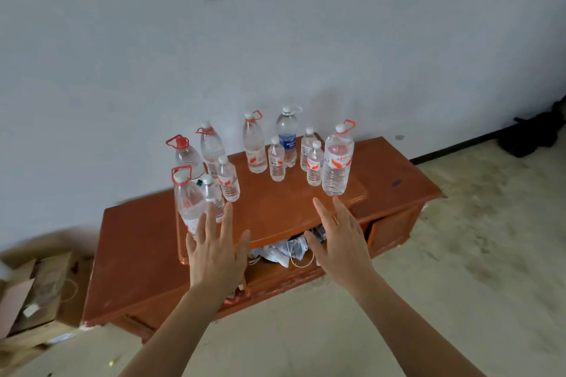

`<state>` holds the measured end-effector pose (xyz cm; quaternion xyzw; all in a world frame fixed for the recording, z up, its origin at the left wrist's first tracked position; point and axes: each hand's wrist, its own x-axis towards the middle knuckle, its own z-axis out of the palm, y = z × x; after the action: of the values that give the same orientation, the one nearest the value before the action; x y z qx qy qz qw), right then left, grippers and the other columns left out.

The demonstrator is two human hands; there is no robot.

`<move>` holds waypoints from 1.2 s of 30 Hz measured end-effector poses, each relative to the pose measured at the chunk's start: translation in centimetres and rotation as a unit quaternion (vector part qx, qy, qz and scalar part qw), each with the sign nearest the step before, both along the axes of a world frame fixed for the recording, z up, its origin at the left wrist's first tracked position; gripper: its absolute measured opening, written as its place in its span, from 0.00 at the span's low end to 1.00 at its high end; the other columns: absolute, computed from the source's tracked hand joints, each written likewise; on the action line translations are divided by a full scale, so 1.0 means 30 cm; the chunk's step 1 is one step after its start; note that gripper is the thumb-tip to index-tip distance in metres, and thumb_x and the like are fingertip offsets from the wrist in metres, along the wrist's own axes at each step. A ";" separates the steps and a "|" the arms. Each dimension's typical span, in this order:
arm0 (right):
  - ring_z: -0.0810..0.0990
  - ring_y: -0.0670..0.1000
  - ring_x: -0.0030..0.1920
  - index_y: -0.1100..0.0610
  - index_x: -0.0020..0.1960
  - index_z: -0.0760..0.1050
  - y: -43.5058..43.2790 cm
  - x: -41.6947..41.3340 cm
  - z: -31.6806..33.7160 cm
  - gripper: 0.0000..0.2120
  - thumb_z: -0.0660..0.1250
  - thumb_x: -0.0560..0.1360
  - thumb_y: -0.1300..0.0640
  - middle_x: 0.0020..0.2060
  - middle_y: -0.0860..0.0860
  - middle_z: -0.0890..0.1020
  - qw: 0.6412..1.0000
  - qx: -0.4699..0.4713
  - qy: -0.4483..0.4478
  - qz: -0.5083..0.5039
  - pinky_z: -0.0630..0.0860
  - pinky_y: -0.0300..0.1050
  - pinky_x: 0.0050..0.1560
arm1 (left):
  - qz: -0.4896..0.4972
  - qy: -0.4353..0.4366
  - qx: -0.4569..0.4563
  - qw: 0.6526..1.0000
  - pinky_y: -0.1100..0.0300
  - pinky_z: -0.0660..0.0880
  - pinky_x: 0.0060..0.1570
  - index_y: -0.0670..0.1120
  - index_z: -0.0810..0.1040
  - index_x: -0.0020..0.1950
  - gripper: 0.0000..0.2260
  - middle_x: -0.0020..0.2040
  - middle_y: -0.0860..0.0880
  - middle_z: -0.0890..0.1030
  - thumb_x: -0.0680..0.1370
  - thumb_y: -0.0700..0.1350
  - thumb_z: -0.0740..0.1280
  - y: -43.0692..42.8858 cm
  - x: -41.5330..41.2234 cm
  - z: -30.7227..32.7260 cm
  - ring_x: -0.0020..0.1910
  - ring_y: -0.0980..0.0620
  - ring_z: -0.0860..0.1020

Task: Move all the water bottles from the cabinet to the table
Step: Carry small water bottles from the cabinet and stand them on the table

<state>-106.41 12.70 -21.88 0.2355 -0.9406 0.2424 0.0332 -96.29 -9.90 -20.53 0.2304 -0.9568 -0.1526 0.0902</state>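
Several clear water bottles stand on a low reddish-brown cabinet (137,254) against the wall. At the left front is a large bottle with a red handle ring (187,199). A large red-labelled bottle (337,162) stands at the right front, and one with a blue label (287,138) is at the back. Small bottles (276,159) stand between them. My left hand (216,254) is stretched out, fingers straight and spread, just below the left front bottle. My right hand (340,239) is also flat and spread, just below the right front bottle. Neither hand holds anything.
Under the raised middle top, an open shelf holds crumpled paper and a white cord (291,249). Cardboard boxes (33,291) lie on the floor at the left. Dark bags (533,135) sit by the wall at the far right. A bare concrete floor (459,254) surrounds the cabinet.
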 end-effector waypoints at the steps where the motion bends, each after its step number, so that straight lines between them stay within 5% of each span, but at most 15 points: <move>1: 0.57 0.59 0.80 0.41 0.82 0.50 -0.026 -0.072 -0.011 0.33 0.60 0.82 0.39 0.81 0.58 0.57 1.000 0.002 -0.009 -0.004 0.61 0.57 0.76 | 0.000 -0.012 0.003 1.000 0.37 0.54 0.77 0.55 0.48 0.83 0.32 0.83 0.46 0.48 0.81 0.65 0.47 -0.036 -0.076 -0.013 0.82 0.43 0.50; 9: 0.56 0.59 0.81 0.39 0.82 0.44 -0.178 -0.553 -0.188 0.33 0.55 0.82 0.36 0.82 0.56 0.54 0.998 0.006 -0.064 0.024 0.60 0.59 0.77 | 0.017 -0.057 0.021 0.998 0.38 0.51 0.78 0.57 0.44 0.82 0.32 0.83 0.47 0.44 0.80 0.67 0.44 -0.154 -0.504 -0.189 0.82 0.43 0.46; 21: 0.53 0.56 0.82 0.38 0.81 0.38 -0.463 -1.192 -0.462 0.36 0.52 0.81 0.32 0.83 0.53 0.48 0.977 -0.026 -0.170 0.128 0.61 0.58 0.77 | 0.212 -0.035 0.172 0.962 0.36 0.58 0.75 0.61 0.42 0.81 0.37 0.83 0.51 0.47 0.80 0.62 0.62 -0.273 -1.062 -0.424 0.82 0.42 0.49; 25: 0.53 0.56 0.82 0.39 0.81 0.37 -0.549 -1.274 -0.579 0.37 0.57 0.82 0.34 0.83 0.53 0.48 0.978 -0.053 -0.168 0.114 0.54 0.50 0.74 | 0.327 0.036 0.214 0.920 0.37 0.53 0.76 0.56 0.36 0.81 0.46 0.83 0.47 0.46 0.78 0.61 0.68 -0.343 -1.158 -0.538 0.81 0.40 0.48; 31: 0.52 0.52 0.82 0.48 0.82 0.40 -0.672 -1.335 -0.810 0.45 0.69 0.80 0.44 0.82 0.58 0.51 0.982 -0.124 -0.118 0.084 0.57 0.45 0.77 | 0.393 0.109 0.226 0.884 0.35 0.49 0.77 0.56 0.33 0.80 0.50 0.82 0.49 0.37 0.77 0.61 0.71 -0.457 -1.244 -0.746 0.81 0.43 0.42; 36: 0.61 0.63 0.79 0.57 0.79 0.47 -0.765 -1.398 -0.928 0.45 0.76 0.77 0.54 0.78 0.67 0.60 0.975 -0.200 -0.057 0.080 0.65 0.57 0.77 | 0.377 0.152 0.263 0.875 0.52 0.46 0.77 0.47 0.35 0.81 0.52 0.82 0.43 0.39 0.76 0.55 0.74 -0.482 -1.282 -0.838 0.81 0.46 0.45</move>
<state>-148.34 -10.26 -49.72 0.2845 -0.8516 0.4403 0.0068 -134.74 -24.37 -45.67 0.5629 -0.6962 -0.3864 0.2217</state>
